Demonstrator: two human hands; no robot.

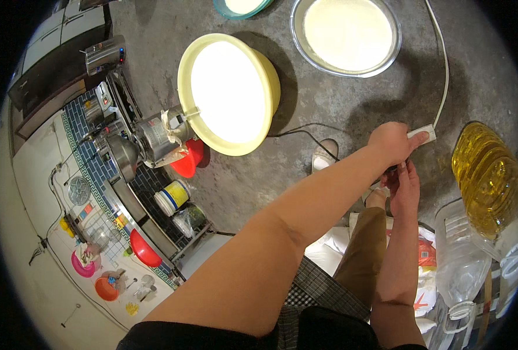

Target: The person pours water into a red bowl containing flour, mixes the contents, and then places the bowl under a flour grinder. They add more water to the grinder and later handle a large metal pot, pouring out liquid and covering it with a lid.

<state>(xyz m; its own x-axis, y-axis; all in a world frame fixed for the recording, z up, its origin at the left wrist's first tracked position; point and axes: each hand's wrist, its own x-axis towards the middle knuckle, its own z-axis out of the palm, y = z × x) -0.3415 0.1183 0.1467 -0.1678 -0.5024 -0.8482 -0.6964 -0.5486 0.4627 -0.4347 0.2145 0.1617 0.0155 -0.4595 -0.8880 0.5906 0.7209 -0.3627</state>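
My left hand (390, 140) grips a white power strip (426, 132), its thumb lying along one face; a white cable (445, 65) runs from the strip's far end. Just below it, my right hand (405, 188) has its fingers closed around the end of a black cord (313, 139), mostly hidden by the fingers and my left forearm. This cord comes from behind a large yellow tub (274, 94) of whitish liquid. A steel grinding machine (154, 133) has its spout over the tub's rim. A steel basin (301, 54) of pale liquid stands beyond my hands.
At the right lie a plastic jug of yellow oil (486, 175) and an empty clear jug (462, 267). A teal bowl (237, 15) sits at the top. Left are a red basin (191, 159), a white bucket (171, 197) and a counter. My feet and packed sacks are below my hands.
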